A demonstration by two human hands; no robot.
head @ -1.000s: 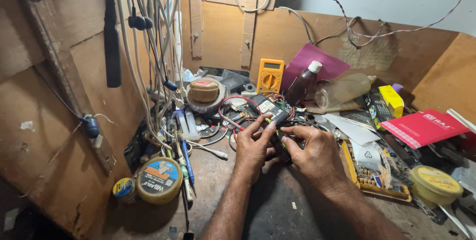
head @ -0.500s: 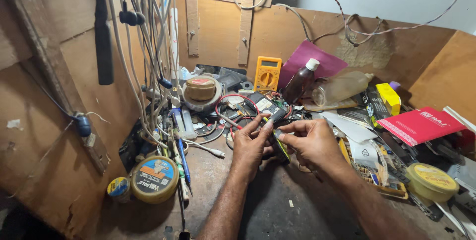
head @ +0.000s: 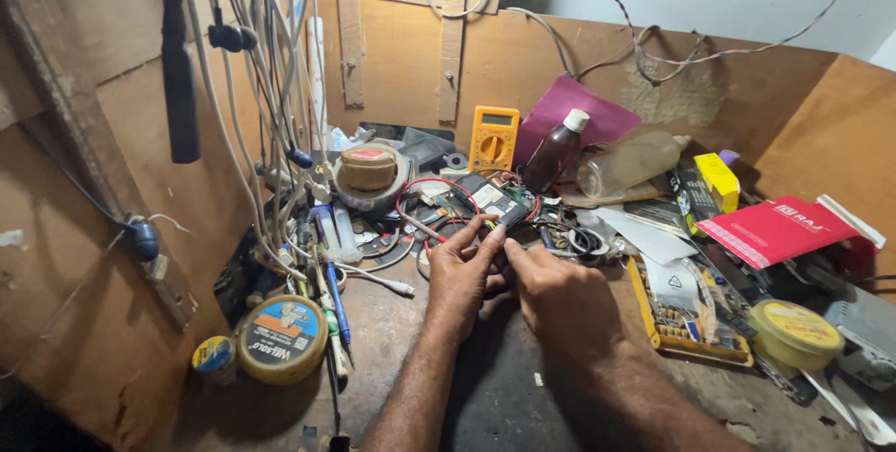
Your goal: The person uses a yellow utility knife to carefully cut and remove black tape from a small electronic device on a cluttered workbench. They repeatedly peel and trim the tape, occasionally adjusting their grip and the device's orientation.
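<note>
At bench centre, left hand (head: 464, 270) and right hand (head: 557, 295) pinch a small circuit board (head: 501, 206) (both grips closed).

yellow multimeter (head: 493, 138), brown bottle (head: 552, 151) — perhaps glass, red booklet (head: 777, 230)

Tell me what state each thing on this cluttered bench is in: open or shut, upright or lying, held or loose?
Small dark device: held at both hands' fingertips.
Left hand: fingers pinching the device.
Right hand: fingers on the device.
Brown bottle: capped, leaning.
Clear plastic bottle: lying on its side.
Yellow multimeter: propped against the back wall.
Large round tin: lid on.
Red booklet: closed, flat.
</note>
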